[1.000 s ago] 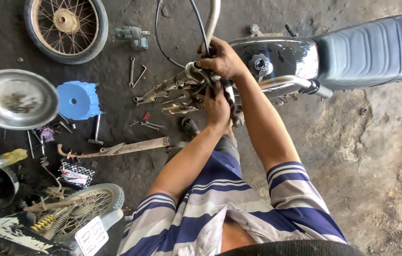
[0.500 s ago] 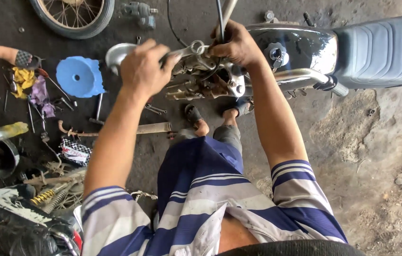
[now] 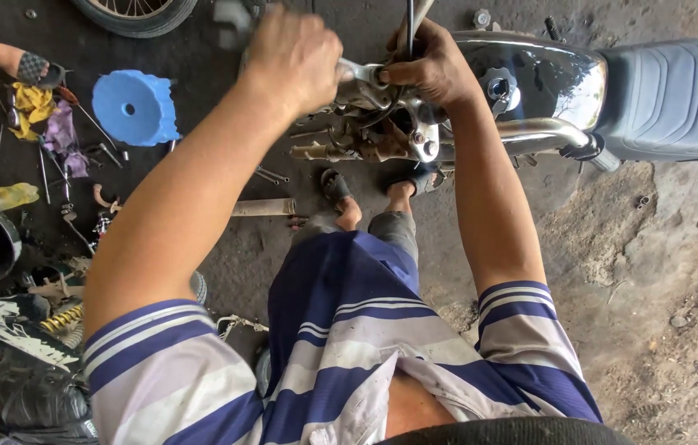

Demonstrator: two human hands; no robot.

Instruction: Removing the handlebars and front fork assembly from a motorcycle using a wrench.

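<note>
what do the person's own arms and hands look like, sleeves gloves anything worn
Both arms are bare from the short sleeves down, and neither the left hand nor the right hand wears a glove, ring or watch that shows. The sleeves belong to a shirt with broad blue and pale stripes, each cuff edged in narrow blue bands. The right hand looks grimy.

Bare floor (image 3: 662, 272) right of the legs — leftward, blue stool (image 3: 135, 105) and scattered tools (image 3: 77, 165).

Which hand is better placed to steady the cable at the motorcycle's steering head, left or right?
Right, probably. The right hand is closed around the cable just above the steering head. The left hand sits to the side on a chrome part, blurred, not on the cable.
</note>
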